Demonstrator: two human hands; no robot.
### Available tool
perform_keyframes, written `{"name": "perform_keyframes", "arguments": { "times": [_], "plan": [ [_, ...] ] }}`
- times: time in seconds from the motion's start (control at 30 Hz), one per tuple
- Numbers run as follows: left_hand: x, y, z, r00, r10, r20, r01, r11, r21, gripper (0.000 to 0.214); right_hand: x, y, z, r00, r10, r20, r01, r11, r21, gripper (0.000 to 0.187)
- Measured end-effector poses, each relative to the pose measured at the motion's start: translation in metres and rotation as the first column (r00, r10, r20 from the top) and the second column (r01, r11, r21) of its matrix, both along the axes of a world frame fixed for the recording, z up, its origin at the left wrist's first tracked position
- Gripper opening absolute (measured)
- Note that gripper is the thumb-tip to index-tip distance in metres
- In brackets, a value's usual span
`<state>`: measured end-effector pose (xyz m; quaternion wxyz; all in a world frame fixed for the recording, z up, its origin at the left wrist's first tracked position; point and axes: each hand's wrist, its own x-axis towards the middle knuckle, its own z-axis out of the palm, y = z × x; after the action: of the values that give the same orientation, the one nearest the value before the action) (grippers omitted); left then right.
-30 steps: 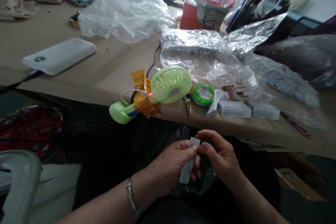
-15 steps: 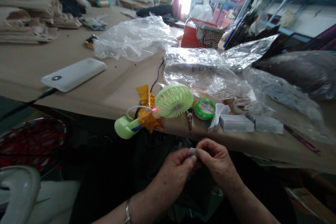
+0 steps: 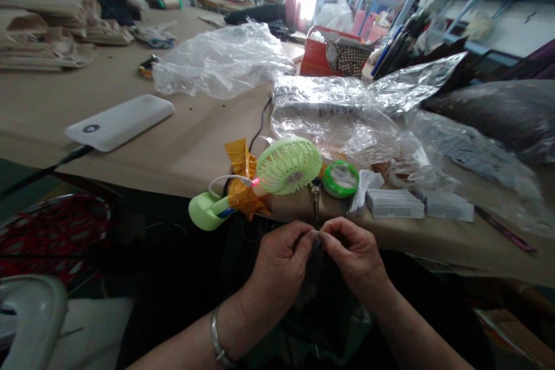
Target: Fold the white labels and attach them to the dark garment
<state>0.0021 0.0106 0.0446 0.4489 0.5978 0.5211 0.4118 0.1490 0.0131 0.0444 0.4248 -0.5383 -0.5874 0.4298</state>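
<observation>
Head view: the left hand [image 3: 281, 257] and the right hand [image 3: 358, 257] are together at the fingertips, each with thumb and forefinger pinched on a small label [image 3: 318, 233]. The label is located between the two pinches, in front of the table [image 3: 208, 127], close to its near edge. Only a thin, pale sliver of the label is exposed; its face is covered by the fingers, and whether it is folded cannot be told. Two stacks of pale slips, a left stack [image 3: 395, 204] and a right stack [image 3: 450, 207], lie side by side along the near edge, with fine lines of print on the left one. Loose white slips [image 3: 366, 188] lie between the left stack and a green tub [image 3: 341, 179].

Compared with one second ago: the label then hung lengthwise from the left hand, printed face showing, with the right hand at its upper end. Half a second ago, a short white piece was visible between the fingers. Both hands are now higher against the table edge, and less of the label shows.
</observation>
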Motion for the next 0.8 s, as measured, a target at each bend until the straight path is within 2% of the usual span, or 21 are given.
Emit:
{"name": "perform_keyframes", "arguments": {
  "times": [0.27,0.8],
  "plan": [
    [0.000,0.005,0.001,0.998,0.009,-0.060,-0.004,0.996,0.094,0.016,0.000,0.003,-0.001,0.996,-0.025,0.090,0.015,0.994,0.109,0.011],
    [0.001,0.012,0.004,0.998,0.017,-0.065,-0.013,0.998,0.068,0.018,0.000,0.007,-0.003,0.996,-0.024,0.088,0.012,0.990,0.138,0.011]
  ]
}}
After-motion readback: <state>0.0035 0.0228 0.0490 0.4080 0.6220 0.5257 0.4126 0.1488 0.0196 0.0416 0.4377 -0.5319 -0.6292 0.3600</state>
